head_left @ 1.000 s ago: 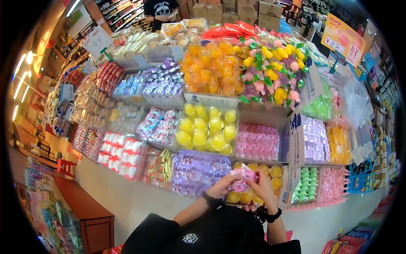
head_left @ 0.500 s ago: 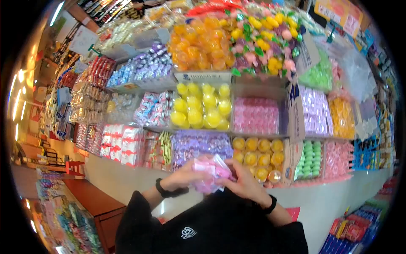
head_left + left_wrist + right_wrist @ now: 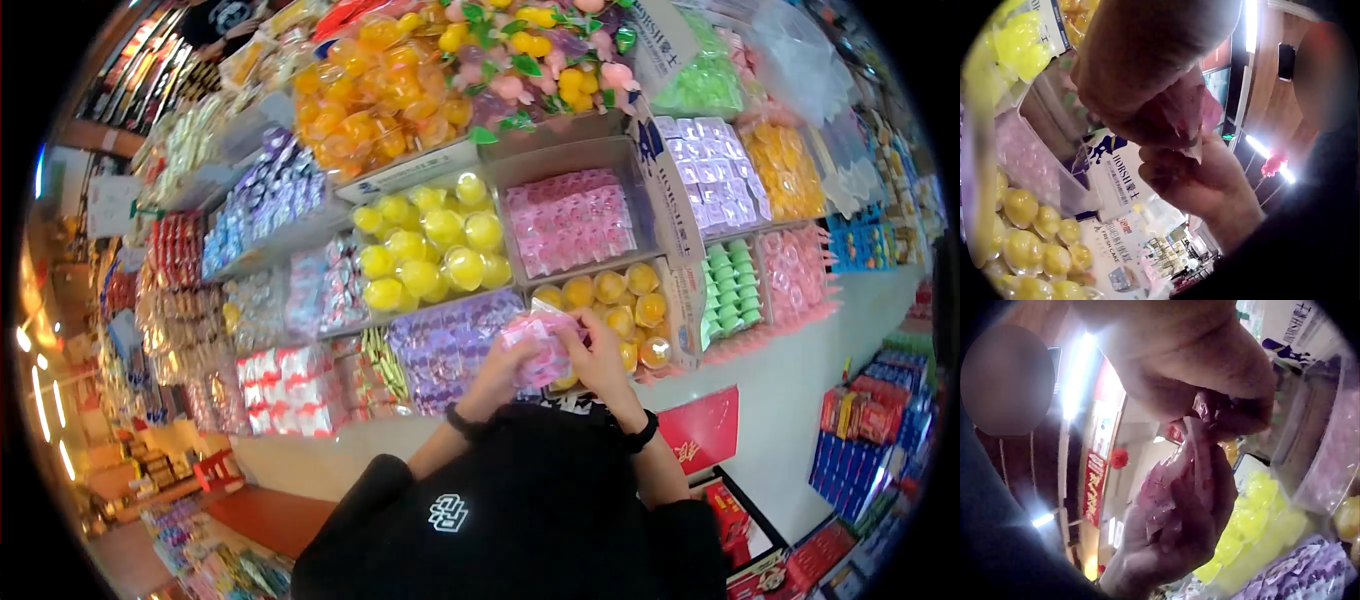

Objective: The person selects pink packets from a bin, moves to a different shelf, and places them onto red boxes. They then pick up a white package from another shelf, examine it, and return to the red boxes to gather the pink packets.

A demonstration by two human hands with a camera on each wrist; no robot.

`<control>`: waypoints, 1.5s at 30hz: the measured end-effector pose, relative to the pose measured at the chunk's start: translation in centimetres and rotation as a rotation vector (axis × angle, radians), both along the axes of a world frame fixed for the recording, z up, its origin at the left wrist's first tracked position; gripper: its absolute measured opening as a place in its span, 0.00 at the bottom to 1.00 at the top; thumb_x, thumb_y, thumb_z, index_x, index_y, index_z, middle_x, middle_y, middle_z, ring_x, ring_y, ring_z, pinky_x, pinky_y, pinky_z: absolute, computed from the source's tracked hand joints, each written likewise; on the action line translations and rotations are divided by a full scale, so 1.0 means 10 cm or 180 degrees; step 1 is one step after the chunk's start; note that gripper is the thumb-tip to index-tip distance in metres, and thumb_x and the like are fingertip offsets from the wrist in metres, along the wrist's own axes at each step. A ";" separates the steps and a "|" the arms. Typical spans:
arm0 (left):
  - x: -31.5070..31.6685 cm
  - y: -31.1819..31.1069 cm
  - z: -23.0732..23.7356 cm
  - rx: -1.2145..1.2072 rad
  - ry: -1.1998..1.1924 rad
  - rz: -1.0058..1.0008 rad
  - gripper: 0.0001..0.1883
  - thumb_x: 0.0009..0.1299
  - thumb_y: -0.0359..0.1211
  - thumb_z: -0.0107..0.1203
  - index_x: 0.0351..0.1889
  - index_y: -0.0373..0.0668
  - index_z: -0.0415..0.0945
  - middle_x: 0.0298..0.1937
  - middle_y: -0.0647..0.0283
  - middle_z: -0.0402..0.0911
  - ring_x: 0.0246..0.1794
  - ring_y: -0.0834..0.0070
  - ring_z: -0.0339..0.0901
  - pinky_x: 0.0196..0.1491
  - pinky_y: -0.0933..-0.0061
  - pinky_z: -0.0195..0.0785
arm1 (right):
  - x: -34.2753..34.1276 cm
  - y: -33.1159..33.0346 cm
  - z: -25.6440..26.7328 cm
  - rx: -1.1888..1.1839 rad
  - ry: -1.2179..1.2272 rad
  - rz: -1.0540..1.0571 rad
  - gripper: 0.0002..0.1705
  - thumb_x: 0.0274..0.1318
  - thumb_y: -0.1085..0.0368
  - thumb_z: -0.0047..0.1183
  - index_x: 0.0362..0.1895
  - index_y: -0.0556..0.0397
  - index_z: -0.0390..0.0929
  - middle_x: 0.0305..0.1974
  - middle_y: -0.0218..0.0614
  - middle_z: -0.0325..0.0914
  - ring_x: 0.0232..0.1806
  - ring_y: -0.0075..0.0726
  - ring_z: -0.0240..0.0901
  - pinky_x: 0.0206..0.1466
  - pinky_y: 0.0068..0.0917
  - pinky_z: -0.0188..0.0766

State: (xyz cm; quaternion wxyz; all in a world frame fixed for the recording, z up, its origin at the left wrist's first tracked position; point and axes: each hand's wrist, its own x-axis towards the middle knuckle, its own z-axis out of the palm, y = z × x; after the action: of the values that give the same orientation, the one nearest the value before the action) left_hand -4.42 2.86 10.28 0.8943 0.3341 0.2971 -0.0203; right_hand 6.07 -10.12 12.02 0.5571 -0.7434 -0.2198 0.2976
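Head view: we've got crinkled pink plastic packaging (image 3: 541,348) gripped in our left hand (image 3: 504,366), right hand (image 3: 598,358) pinching it, near round amber plastic cups (image 3: 611,287).

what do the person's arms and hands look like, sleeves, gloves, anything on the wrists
Both the left hand and right hand are ungloved. A black band circles the left wrist, and another the right wrist. The forearms are bare below the loose, short sleeves of a black top, which bears a white emblem.
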 end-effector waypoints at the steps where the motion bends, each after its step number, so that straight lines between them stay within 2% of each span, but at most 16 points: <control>1: 0.09 -0.04 -0.03 -0.0158 -0.0205 0.0159 0.19 0.62 0.24 0.52 0.52 0.39 0.66 0.46 0.62 0.75 0.44 0.75 0.75 0.42 0.74 0.73 | 0.00 0.01 -0.12 -0.0105 -0.0354 -0.0301 0.06 0.56 0.67 0.53 0.35 0.56 0.74 0.24 0.24 0.70 0.26 0.15 0.62 0.29 0.16 0.60; 2: 0.14 -0.09 -0.08 -0.0332 -0.0386 0.0365 0.19 0.62 0.24 0.52 0.52 0.39 0.65 0.46 0.63 0.74 0.45 0.75 0.75 0.43 0.73 0.73 | 0.01 0.00 -0.21 -0.0172 -0.0370 -0.0309 0.06 0.56 0.67 0.53 0.35 0.56 0.74 0.24 0.24 0.70 0.26 0.15 0.62 0.29 0.16 0.60; 4: 0.17 -0.12 -0.29 -0.0483 -0.0410 0.0465 0.18 0.62 0.24 0.51 0.51 0.39 0.66 0.45 0.63 0.74 0.44 0.75 0.75 0.46 0.73 0.72 | 0.01 0.01 -0.27 0.0052 0.0162 -0.0817 0.07 0.53 0.67 0.56 0.33 0.55 0.74 0.24 0.28 0.73 0.25 0.17 0.66 0.27 0.18 0.62; 5: 0.17 -0.12 -0.32 -0.0557 -0.0434 0.0394 0.18 0.62 0.24 0.51 0.51 0.39 0.65 0.45 0.63 0.74 0.44 0.75 0.75 0.47 0.73 0.72 | 0.00 0.00 -0.22 0.0138 0.0239 -0.0868 0.05 0.54 0.69 0.55 0.34 0.56 0.74 0.27 0.26 0.74 0.27 0.13 0.67 0.29 0.14 0.62; 9: 0.14 -0.11 -0.40 -0.0658 -0.0646 0.0302 0.21 0.62 0.24 0.52 0.54 0.39 0.65 0.47 0.61 0.75 0.44 0.75 0.76 0.48 0.72 0.72 | -0.13 0.00 -0.27 0.0412 0.0898 -0.1303 0.05 0.59 0.67 0.51 0.35 0.56 0.74 0.29 0.24 0.74 0.30 0.14 0.67 0.32 0.13 0.62; 12: 0.08 -0.11 -0.40 -0.0640 -0.0706 0.0294 0.22 0.62 0.24 0.53 0.55 0.38 0.65 0.47 0.60 0.75 0.44 0.75 0.76 0.46 0.71 0.73 | -0.18 -0.05 -0.38 0.0783 0.0728 -0.1458 0.07 0.61 0.65 0.49 0.36 0.56 0.74 0.29 0.23 0.72 0.31 0.13 0.64 0.33 0.13 0.60; 13: 0.07 -0.11 -0.40 -0.0613 -0.0707 0.0287 0.22 0.62 0.25 0.53 0.55 0.37 0.65 0.47 0.60 0.75 0.43 0.75 0.76 0.46 0.71 0.74 | -0.19 -0.06 -0.34 0.0604 0.0449 -0.1371 0.09 0.62 0.63 0.47 0.35 0.55 0.74 0.28 0.22 0.70 0.29 0.13 0.60 0.33 0.13 0.58; 16: 0.09 -0.06 -0.44 -0.0612 -0.0776 0.0144 0.23 0.60 0.25 0.54 0.55 0.40 0.65 0.44 0.61 0.76 0.43 0.74 0.77 0.46 0.72 0.73 | -0.24 -0.09 -0.41 0.0715 0.0369 -0.1452 0.08 0.62 0.63 0.47 0.34 0.54 0.73 0.27 0.22 0.68 0.28 0.14 0.58 0.32 0.15 0.56; 17: 0.11 -0.05 -0.44 -0.0546 -0.0834 0.0141 0.23 0.60 0.25 0.54 0.55 0.40 0.65 0.44 0.61 0.76 0.43 0.74 0.77 0.46 0.72 0.73 | -0.24 -0.11 -0.45 0.0555 0.0080 -0.1438 0.08 0.62 0.64 0.47 0.33 0.55 0.73 0.26 0.22 0.67 0.28 0.14 0.57 0.32 0.16 0.56; 20: 0.04 -0.08 -0.47 -0.0437 -0.0784 0.0120 0.23 0.60 0.25 0.54 0.55 0.40 0.65 0.44 0.61 0.76 0.42 0.75 0.77 0.46 0.72 0.73 | -0.34 -0.05 -0.32 0.0398 -0.0114 -0.1601 0.08 0.61 0.64 0.48 0.32 0.56 0.72 0.25 0.22 0.67 0.29 0.15 0.57 0.32 0.17 0.56; 28: 0.07 -0.17 -0.57 -0.0547 -0.0935 -0.0009 0.22 0.61 0.26 0.54 0.55 0.39 0.65 0.47 0.62 0.76 0.44 0.75 0.76 0.48 0.74 0.72 | -0.29 -0.23 -0.25 0.0382 -0.0054 -0.1405 0.12 0.60 0.60 0.51 0.29 0.55 0.71 0.23 0.21 0.64 0.24 0.13 0.54 0.27 0.15 0.53; 34: 0.11 -0.21 -0.50 -0.0744 -0.0819 -0.0462 0.18 0.63 0.27 0.52 0.52 0.35 0.68 0.46 0.60 0.76 0.44 0.75 0.76 0.48 0.74 0.72 | -0.22 -0.31 0.02 0.0461 -0.0156 -0.1261 0.09 0.58 0.63 0.51 0.36 0.56 0.76 0.25 0.21 0.67 0.24 0.12 0.57 0.26 0.13 0.54; 36: 0.12 -0.25 -0.47 -0.0717 -0.0839 -0.0534 0.18 0.63 0.28 0.52 0.51 0.35 0.68 0.46 0.60 0.77 0.44 0.75 0.77 0.48 0.74 0.72 | -0.11 -0.42 -0.07 0.0126 -0.0402 -0.0647 0.10 0.57 0.65 0.51 0.41 0.55 0.77 0.26 0.22 0.69 0.23 0.12 0.57 0.25 0.12 0.54; 40: 0.12 -0.29 -0.51 -0.0452 -0.0879 -0.0731 0.17 0.63 0.28 0.53 0.50 0.35 0.70 0.44 0.61 0.77 0.42 0.76 0.77 0.46 0.76 0.72 | -0.04 -0.53 -0.09 0.0183 -0.0364 -0.0632 0.10 0.56 0.66 0.50 0.41 0.56 0.77 0.27 0.23 0.70 0.23 0.11 0.58 0.23 0.12 0.54; 43: 0.10 -0.33 -0.45 -0.0259 -0.0830 -0.0736 0.17 0.62 0.26 0.54 0.50 0.35 0.70 0.44 0.61 0.78 0.41 0.76 0.77 0.45 0.75 0.72 | -0.02 -0.60 -0.04 -0.0276 -0.0221 -0.0479 0.10 0.56 0.66 0.50 0.41 0.56 0.77 0.27 0.23 0.70 0.25 0.11 0.60 0.23 0.12 0.55; 45: 0.08 -0.32 -0.41 -0.0289 -0.0837 -0.0782 0.17 0.62 0.26 0.54 0.50 0.35 0.70 0.44 0.61 0.78 0.41 0.76 0.77 0.45 0.74 0.72 | -0.03 -0.58 0.05 -0.0485 0.0050 -0.0192 0.12 0.53 0.68 0.54 0.42 0.58 0.76 0.30 0.25 0.73 0.28 0.14 0.64 0.29 0.14 0.60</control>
State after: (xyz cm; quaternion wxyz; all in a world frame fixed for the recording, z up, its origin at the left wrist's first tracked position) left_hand -3.63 -0.31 6.16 0.9303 0.3270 0.1333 -0.0989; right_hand 5.77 -15.97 12.55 0.5093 -0.7876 -0.1696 0.3025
